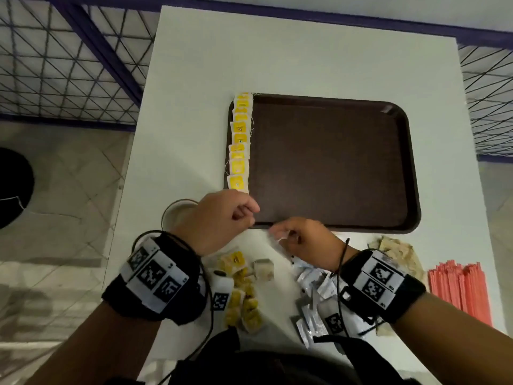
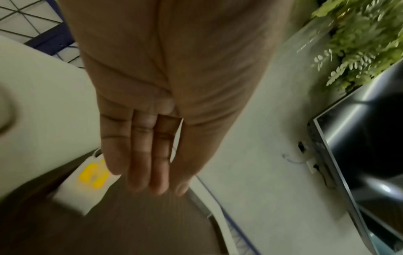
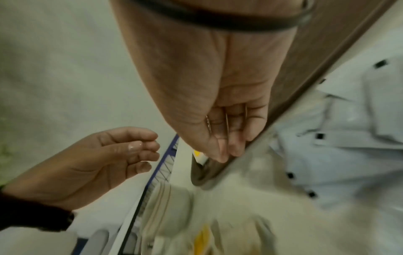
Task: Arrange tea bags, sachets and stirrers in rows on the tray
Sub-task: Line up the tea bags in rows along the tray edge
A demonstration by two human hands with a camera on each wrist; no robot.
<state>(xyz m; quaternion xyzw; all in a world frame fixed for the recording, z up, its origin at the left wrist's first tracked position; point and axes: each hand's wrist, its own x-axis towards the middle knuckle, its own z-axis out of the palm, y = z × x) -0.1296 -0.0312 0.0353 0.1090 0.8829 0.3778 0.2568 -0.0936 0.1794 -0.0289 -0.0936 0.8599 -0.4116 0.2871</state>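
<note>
One tea-bag row (image 1: pixel 239 140) just beyond left hand (image 1: pixel 219 218), ungripped.

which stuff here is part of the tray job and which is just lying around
Part of the job:
- tray
- row of yellow tea bags along its left edge
- loose tea bags
- white sachets
- brown sachets
- red stirrers

Just lying about:
- cup
- monitor
- plant
</note>
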